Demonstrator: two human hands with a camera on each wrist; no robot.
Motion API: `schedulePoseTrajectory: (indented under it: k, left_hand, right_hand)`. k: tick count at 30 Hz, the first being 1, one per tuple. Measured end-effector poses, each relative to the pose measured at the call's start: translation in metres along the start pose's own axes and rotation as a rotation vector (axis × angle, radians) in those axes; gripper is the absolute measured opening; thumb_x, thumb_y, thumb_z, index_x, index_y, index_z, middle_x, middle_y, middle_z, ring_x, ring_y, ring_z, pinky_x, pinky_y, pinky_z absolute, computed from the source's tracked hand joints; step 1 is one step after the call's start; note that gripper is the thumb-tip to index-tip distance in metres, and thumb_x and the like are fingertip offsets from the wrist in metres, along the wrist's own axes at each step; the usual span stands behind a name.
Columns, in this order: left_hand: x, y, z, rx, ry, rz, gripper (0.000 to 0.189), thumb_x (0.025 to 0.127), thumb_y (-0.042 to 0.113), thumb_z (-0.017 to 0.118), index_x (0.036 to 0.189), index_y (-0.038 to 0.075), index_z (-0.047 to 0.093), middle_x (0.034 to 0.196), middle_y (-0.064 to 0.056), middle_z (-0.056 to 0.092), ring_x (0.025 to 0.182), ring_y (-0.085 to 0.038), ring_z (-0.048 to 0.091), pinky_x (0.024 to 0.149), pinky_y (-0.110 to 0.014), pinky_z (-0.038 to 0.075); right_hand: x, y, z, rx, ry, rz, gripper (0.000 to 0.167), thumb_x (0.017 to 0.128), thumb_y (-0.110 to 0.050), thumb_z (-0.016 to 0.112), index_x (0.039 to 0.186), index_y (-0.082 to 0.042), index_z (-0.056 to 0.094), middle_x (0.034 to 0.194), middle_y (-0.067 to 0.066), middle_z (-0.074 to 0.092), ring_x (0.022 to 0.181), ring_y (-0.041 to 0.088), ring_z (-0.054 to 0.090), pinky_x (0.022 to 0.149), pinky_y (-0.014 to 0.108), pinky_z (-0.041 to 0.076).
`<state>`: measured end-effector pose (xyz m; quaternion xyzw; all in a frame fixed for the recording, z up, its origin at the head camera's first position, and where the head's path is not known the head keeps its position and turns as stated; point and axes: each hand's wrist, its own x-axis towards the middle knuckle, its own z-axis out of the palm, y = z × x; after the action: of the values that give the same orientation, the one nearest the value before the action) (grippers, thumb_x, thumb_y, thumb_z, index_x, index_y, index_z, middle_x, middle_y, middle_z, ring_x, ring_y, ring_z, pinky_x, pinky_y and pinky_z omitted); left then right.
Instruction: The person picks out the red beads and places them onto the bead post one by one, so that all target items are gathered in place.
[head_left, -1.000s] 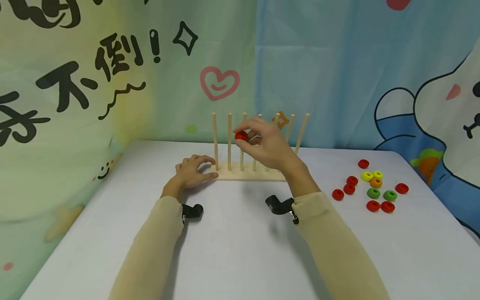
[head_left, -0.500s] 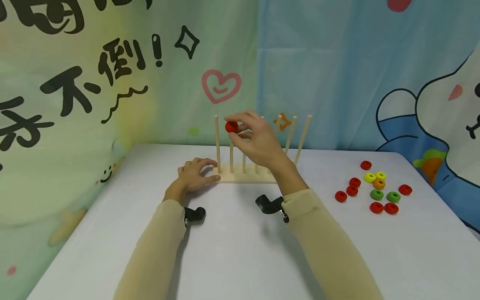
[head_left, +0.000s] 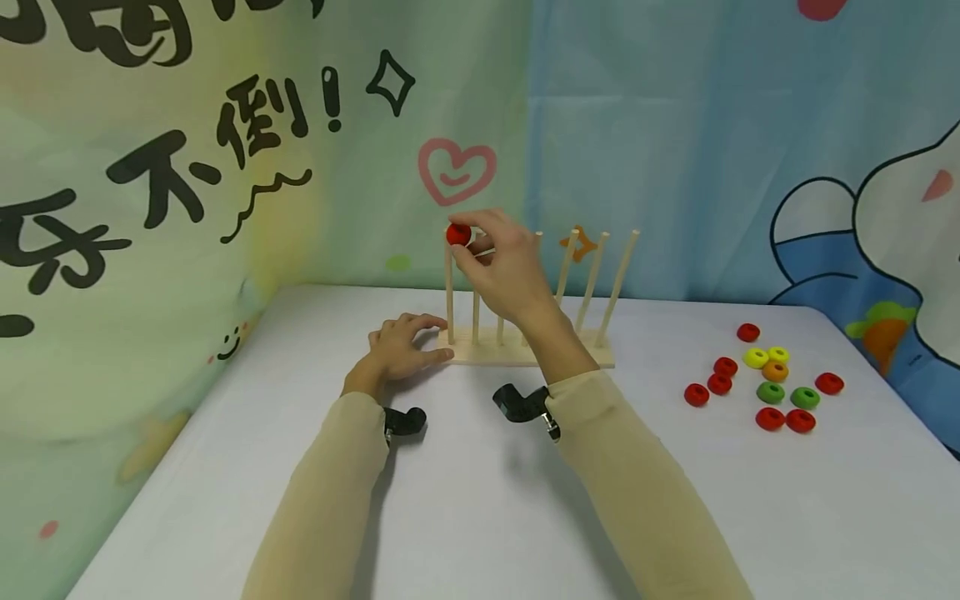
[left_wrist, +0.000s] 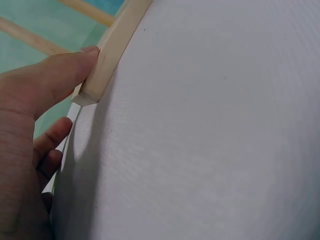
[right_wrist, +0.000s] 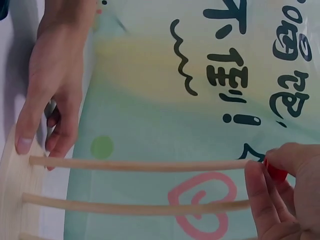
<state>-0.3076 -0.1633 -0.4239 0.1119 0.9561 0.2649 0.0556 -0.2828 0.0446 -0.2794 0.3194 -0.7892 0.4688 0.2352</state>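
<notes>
A pale wooden peg rack (head_left: 510, 356) with a row of upright pegs stands near the back of the table. My left hand (head_left: 405, 346) grips the left end of its base; in the left wrist view the thumb (left_wrist: 75, 70) presses on the wood. Between thumb and fingers, my right hand (head_left: 508, 265) pinches a red bead (head_left: 458, 234) at the tip of the leftmost peg (head_left: 449, 292). The right wrist view shows the peg's end by the fingertips, with the bead (right_wrist: 276, 173) partly hidden. Whether the peg has entered the bead's hole, I cannot tell.
Loose beads lie on the right of the white table (head_left: 465, 500): several red beads (head_left: 770, 418), two yellow beads (head_left: 756, 358), one orange bead (head_left: 776, 371) and two green beads (head_left: 806, 398). A printed curtain (head_left: 637, 150) hangs behind the table.
My right hand has moved left and up with the red bead, from near the third peg to the leftmost peg's tip. The left hand stays at the rack's end. The head view has shifted slightly.
</notes>
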Motion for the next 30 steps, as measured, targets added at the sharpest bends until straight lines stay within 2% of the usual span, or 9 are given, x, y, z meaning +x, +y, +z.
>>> schedulePoseTrajectory:
  k: [4, 9, 14, 19, 25, 30]
  left_hand:
    - [0.006, 0.003, 0.0, 0.0, 0.001, 0.013, 0.059, 0.083, 0.064, 0.064, 0.136, 0.04, 0.052, 0.15, -0.003, 0.04, 0.133, -0.034, 0.032, 0.103, -0.057, 0.019]
    - [0.004, 0.002, 0.001, -0.004, -0.007, -0.009, 0.059, 0.083, 0.064, 0.064, 0.136, 0.04, 0.053, 0.151, -0.003, 0.039, 0.134, -0.035, 0.032, 0.103, -0.057, 0.019]
    - [0.001, 0.0, 0.002, -0.01, 0.003, -0.016, 0.059, 0.083, 0.063, 0.064, 0.136, 0.039, 0.053, 0.15, -0.004, 0.039, 0.134, -0.034, 0.031, 0.103, -0.057, 0.019]
    - [0.0, 0.0, -0.002, -0.021, -0.007, -0.018, 0.06, 0.083, 0.062, 0.065, 0.137, 0.037, 0.053, 0.151, -0.005, 0.039, 0.134, -0.035, 0.031, 0.103, -0.057, 0.019]
    - [0.0, -0.001, -0.003, -0.007, -0.006, -0.031, 0.06, 0.083, 0.063, 0.065, 0.136, 0.039, 0.053, 0.151, -0.003, 0.038, 0.133, -0.034, 0.031, 0.102, -0.055, 0.02]
    - [0.001, 0.002, -0.001, -0.009, -0.011, -0.032, 0.061, 0.083, 0.064, 0.064, 0.137, 0.039, 0.052, 0.151, -0.004, 0.038, 0.134, -0.035, 0.031, 0.103, -0.057, 0.019]
  right_hand:
    - [0.003, 0.001, 0.0, -0.043, 0.034, 0.044, 0.031, 0.093, -0.01, 0.067, 0.124, -0.009, 0.067, 0.116, 0.007, 0.062, 0.083, 0.017, 0.071, 0.069, 0.025, 0.056]
    - [0.006, -0.001, 0.006, -0.094, -0.018, 0.068, 0.032, 0.094, -0.012, 0.064, 0.127, -0.01, 0.066, 0.117, 0.007, 0.06, 0.078, 0.013, 0.068, 0.065, 0.021, 0.054]
    - [0.01, -0.004, 0.011, -0.087, -0.04, 0.11, 0.032, 0.095, -0.013, 0.062, 0.127, -0.01, 0.065, 0.118, 0.007, 0.059, 0.066, 0.01, 0.064, 0.059, 0.021, 0.052]
    - [0.016, -0.005, 0.011, -0.107, -0.049, 0.144, 0.033, 0.096, -0.014, 0.062, 0.128, -0.012, 0.065, 0.118, 0.006, 0.058, 0.05, 0.011, 0.059, 0.054, 0.025, 0.05]
    - [0.021, -0.006, 0.01, -0.129, -0.073, 0.162, 0.033, 0.096, -0.016, 0.061, 0.129, -0.013, 0.064, 0.117, 0.004, 0.059, 0.049, 0.011, 0.06, 0.059, 0.025, 0.049]
    - [0.022, -0.007, 0.012, -0.138, -0.126, 0.192, 0.034, 0.096, -0.016, 0.062, 0.13, -0.013, 0.064, 0.118, 0.003, 0.059, 0.053, 0.01, 0.062, 0.064, 0.024, 0.051]
